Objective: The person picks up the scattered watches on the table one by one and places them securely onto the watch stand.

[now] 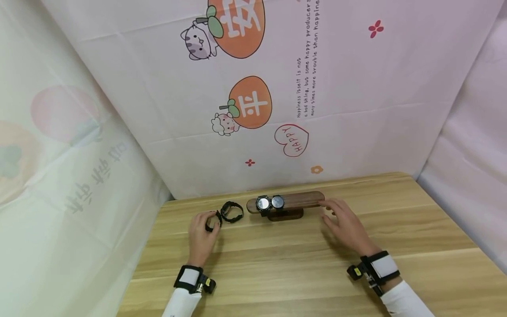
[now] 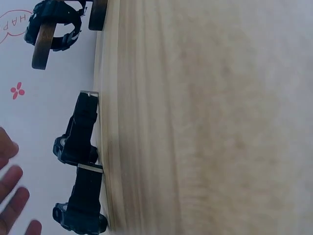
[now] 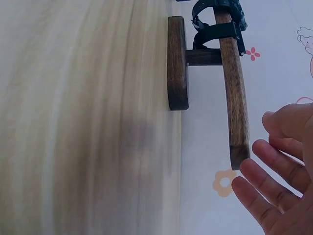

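Note:
My left hand [image 1: 201, 235] is over a black wristwatch [image 1: 214, 225] at the left of the table. In the left wrist view its fingers [image 2: 13, 208] are spread and apart from that watch [image 2: 82, 208]. A second black watch [image 1: 233, 212], its strap looped, stands right beside the first. Two round-faced watches [image 1: 263, 203] hang side by side at the left end of a dark wooden watch stand [image 1: 303, 200]. At the stand's bare right end is my right hand [image 1: 348, 226], fingers loosely bent, fingertips right at the bar's tip [image 3: 239, 159].
The stand's bar sits on a short post above a small wooden base [image 1: 286, 215]. Behind the wood-grain table [image 1: 285, 273] hangs a white printed cloth [image 1: 348, 132]. More white cloth [image 1: 79, 211] hangs at the left.

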`<state>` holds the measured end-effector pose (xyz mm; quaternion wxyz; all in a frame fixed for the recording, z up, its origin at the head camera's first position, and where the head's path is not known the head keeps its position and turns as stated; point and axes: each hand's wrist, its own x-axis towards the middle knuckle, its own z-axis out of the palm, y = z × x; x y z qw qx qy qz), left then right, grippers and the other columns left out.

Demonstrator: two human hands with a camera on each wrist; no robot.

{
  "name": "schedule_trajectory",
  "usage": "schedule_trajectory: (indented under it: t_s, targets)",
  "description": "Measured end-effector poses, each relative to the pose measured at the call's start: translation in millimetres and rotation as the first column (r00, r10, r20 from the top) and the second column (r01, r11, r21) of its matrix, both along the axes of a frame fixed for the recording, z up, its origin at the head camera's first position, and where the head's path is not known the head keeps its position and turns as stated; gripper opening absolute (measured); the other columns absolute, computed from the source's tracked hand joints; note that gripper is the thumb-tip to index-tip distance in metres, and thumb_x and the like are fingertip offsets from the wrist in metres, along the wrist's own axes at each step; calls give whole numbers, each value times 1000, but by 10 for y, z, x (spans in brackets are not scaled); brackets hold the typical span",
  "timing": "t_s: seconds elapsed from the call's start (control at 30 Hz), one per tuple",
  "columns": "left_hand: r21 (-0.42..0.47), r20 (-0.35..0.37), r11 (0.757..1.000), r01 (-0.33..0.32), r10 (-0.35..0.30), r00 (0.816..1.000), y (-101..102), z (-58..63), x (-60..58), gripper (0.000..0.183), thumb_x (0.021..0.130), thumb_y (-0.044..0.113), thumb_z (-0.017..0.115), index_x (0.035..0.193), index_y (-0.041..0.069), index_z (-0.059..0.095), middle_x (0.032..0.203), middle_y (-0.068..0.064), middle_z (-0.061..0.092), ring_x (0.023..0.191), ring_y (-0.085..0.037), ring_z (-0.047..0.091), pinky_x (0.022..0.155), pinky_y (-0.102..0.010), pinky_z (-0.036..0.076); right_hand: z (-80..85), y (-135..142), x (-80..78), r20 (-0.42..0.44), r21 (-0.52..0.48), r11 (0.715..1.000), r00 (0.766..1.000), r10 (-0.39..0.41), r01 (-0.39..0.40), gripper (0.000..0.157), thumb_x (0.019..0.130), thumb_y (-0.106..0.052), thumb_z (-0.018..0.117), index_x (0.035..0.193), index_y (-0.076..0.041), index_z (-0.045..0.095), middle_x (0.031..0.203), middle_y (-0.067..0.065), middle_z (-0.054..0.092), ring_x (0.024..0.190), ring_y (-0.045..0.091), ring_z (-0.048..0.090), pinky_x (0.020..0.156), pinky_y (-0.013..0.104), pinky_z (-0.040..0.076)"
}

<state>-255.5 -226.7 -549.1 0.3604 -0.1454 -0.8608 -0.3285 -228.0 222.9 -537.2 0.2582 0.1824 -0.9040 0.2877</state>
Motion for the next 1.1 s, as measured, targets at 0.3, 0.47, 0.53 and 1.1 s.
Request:
schedule_trajectory:
  t_s: [0.3,0.47,0.53,1.1]
  targets:
    - [-6,171,982,-186,185,968,-92,-17,-1,38,88,6,84,123,-3,71,122,-24,67,116,-45,59,99,-61,49,-29,38,51,103,-2,1000,994,-18,18,15,97,-6,77,112,-7,74,105,6,73,94,19,68,79,44,62]
    - [33,271,967,-252,234,934,-108,-5,-13,46,93,11,81,131,-7,64,127,-28,63,120,-46,57,98,-59,50,-53,56,86,123,1,1000,992,-17,17,14,96,-5,77,110,-6,74,101,4,73,90,16,68,77,40,63]
    - [63,319,961,-269,236,918,-107,0,-14,48,95,14,80,134,-8,62,129,-28,61,122,-45,55,98,-58,50,-67,63,95,139,0,1000,990,-18,18,14,97,-5,77,111,-6,74,100,2,73,88,15,67,75,36,63]
    - [112,540,934,-340,230,809,-137,-89,-112,51,102,25,71,136,-11,58,125,-30,59,109,-46,61,89,-57,54,-146,86,111,165,-8,1000,986,6,-5,15,97,-8,78,112,-7,75,97,0,73,83,8,66,70,27,60]
